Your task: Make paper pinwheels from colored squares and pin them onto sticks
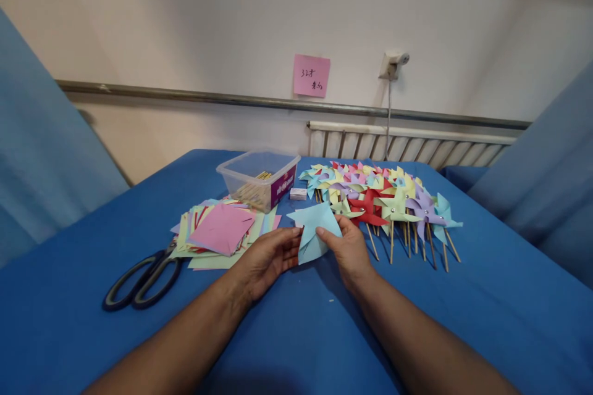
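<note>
- Pale-blue paper (pixel 319 222), one: was held at clock centre.
- Left hand (pixel 271 259): pinched its 9 o'clock edge.
- Right hand (pixel 352 250): pinched its 3 o'clock side.
- Pinwheels (pixel 368 205): lay towards 2 o'clock.

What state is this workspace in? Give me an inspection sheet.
Surface: blue-covered table.
Job's things: light-blue paper pinwheel, handheld; stick-mounted pinwheels, right; paper stack, tub of sticks, left; small box, centre; scissors, blades hidden under the stack.
Clutter: pale scrap, front centre.
Hands: right hand grips the handheld pinwheel; left hand at its edge, grip unclear.
Cables: one cable hanging from the wall outlet.
Surroundings: pink note, metal rail, radiator, blue curtains.
</note>
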Demonstrator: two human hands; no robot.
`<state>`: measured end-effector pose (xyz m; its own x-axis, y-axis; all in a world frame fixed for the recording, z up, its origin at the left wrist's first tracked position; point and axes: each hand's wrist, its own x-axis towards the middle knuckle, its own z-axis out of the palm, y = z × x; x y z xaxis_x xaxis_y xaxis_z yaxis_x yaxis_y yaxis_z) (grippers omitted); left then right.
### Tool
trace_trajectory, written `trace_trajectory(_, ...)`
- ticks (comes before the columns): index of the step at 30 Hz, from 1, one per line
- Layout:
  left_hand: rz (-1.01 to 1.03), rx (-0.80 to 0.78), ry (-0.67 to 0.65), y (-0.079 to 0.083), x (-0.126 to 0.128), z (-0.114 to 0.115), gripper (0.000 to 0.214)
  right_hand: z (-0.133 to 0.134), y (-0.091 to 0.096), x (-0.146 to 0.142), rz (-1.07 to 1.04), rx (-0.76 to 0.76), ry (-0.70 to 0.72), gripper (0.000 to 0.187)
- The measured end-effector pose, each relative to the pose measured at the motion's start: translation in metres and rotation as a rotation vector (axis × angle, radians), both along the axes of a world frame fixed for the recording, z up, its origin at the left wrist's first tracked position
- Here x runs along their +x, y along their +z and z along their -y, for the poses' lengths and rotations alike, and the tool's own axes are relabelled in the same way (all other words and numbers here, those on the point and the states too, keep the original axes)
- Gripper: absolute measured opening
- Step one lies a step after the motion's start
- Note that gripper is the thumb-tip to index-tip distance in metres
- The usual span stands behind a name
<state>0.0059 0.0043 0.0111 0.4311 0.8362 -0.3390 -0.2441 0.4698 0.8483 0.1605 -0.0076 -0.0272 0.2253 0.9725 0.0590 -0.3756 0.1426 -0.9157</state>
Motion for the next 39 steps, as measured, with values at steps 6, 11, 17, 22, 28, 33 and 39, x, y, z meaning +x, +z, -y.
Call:
trace_trajectory(6,-0.135,0.100,0.056,-0.003,0.004,0.002,0.025,0.003,0.000,-0.006,0.119,-0.007,0.038,0.030)
trace_trajectory(11,-0.200,0.133,0.054,-0.014,0.003,-0.002,0.025,0.003,0.000,-0.009,0.179,-0.030,0.054,0.030)
trace_trajectory(17,-0.234,0.160,0.017,-0.013,0.003,-0.004,0.025,0.002,0.000,-0.009,0.224,-0.025,0.049,0.026)
trace_trajectory(22,-0.227,0.127,0.014,-0.010,0.004,-0.003,0.018,0.003,0.001,-0.009,0.255,-0.011,0.044,0.024)
trace_trajectory(28,-0.237,0.152,0.009,-0.013,0.002,-0.004,0.018,0.003,0.000,-0.009,0.285,-0.018,0.052,0.025)
trace_trajectory(33,-0.251,0.175,0.014,-0.016,0.000,-0.006,0.022,0.003,-0.002,-0.009,0.318,-0.001,0.044,0.026)
trace_trajectory(39,-0.249,0.207,0.008,-0.019,0.000,-0.008,0.029,0.002,-0.003,-0.008,0.312,0.003,0.055,0.027)
